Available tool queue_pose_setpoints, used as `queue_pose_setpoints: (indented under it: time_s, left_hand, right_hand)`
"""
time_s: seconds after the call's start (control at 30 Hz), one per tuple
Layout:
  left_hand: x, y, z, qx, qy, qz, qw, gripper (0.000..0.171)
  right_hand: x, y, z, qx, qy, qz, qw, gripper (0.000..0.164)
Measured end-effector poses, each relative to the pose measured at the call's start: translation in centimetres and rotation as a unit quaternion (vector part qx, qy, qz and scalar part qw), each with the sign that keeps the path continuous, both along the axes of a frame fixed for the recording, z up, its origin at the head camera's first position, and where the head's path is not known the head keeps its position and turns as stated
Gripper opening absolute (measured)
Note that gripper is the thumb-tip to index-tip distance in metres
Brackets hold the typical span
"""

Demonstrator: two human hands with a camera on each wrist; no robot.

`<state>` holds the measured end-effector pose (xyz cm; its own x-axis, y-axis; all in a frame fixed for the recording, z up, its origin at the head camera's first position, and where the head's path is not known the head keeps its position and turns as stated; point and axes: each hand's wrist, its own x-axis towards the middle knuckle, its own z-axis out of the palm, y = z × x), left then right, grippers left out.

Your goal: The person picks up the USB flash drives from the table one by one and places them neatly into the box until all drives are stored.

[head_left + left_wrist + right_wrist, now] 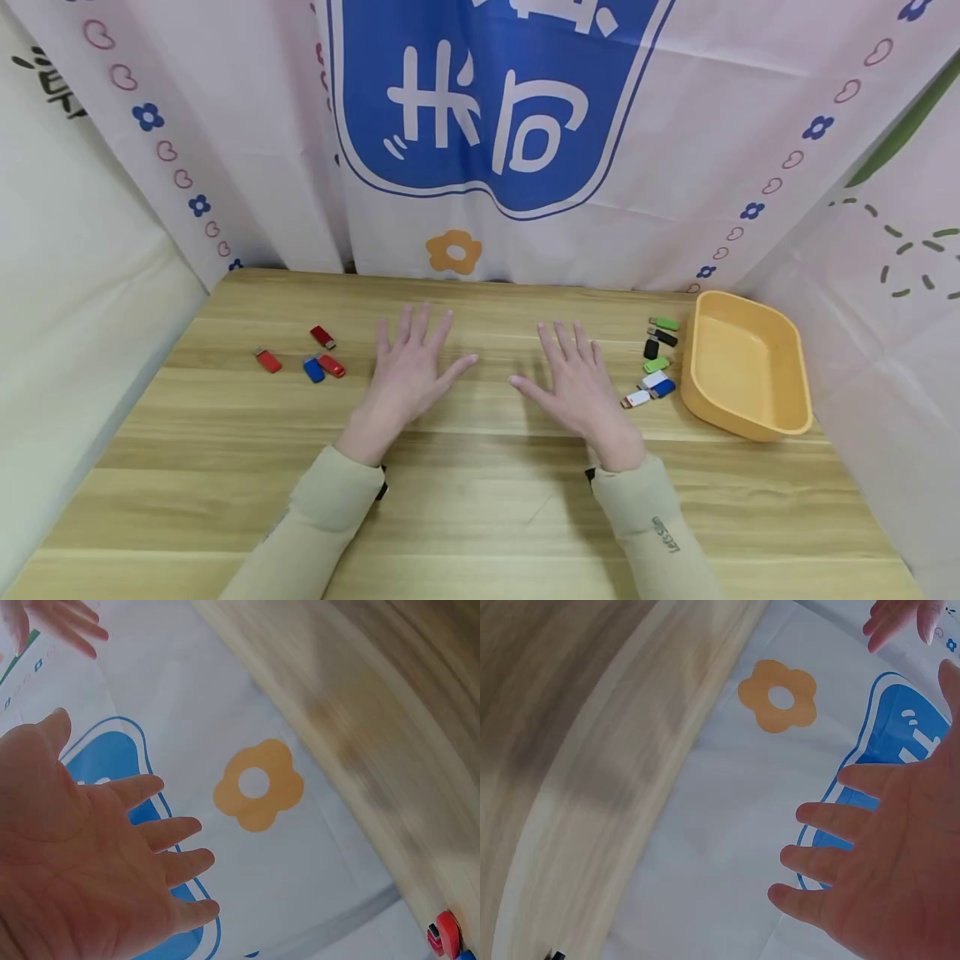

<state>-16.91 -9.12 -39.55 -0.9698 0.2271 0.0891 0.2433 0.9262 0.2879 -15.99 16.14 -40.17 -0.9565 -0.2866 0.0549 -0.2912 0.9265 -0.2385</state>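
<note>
My left hand is spread palm down over the middle of the wooden table, holding nothing. To its left lie red USB sticks and a blue USB stick. My right hand is likewise spread, fingers straight and holding nothing. Right of it sits a loose column of USB sticks: green, black, light green, white and blue. Both wrist views show bare palms, the left and the right, with fingers apart.
A yellow plastic bin stands at the table's right side, beside the column of USB sticks. Behind the table hangs a white curtain with a blue emblem and an orange flower. White cloth also hangs at the left and right.
</note>
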Motion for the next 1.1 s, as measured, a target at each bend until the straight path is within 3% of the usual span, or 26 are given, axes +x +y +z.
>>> queue_pose_setpoints:
  time_s: [0.23, 0.47, 0.8, 1.1]
  left_hand:
    - [0.3, 1.5, 0.0, 0.009, 0.018, -0.018, 0.9996, 0.078]
    - [0.4, 4.4, 0.1, 0.005, 0.057, -0.046, 0.9973, 0.071]
    - [1.1, 10.3, -0.2, 0.011, 0.089, -0.113, 0.9895, 0.064]
    - [2.0, 16.1, -0.1, -0.019, 0.111, -0.164, 0.98, 0.059]
  right_hand:
    - [0.3, 2.0, 0.8, -0.021, -0.003, -0.004, 1.0, 0.094]
    - [1.2, 5.7, 1.4, -0.022, 0.02, -0.021, 0.999, 0.093]
    - [2.5, 11.5, 2.3, -0.042, 0.069, -0.025, 0.996, 0.083]
    - [4.6, 16.9, 2.1, -0.06, 0.034, -0.067, 0.995, 0.083]
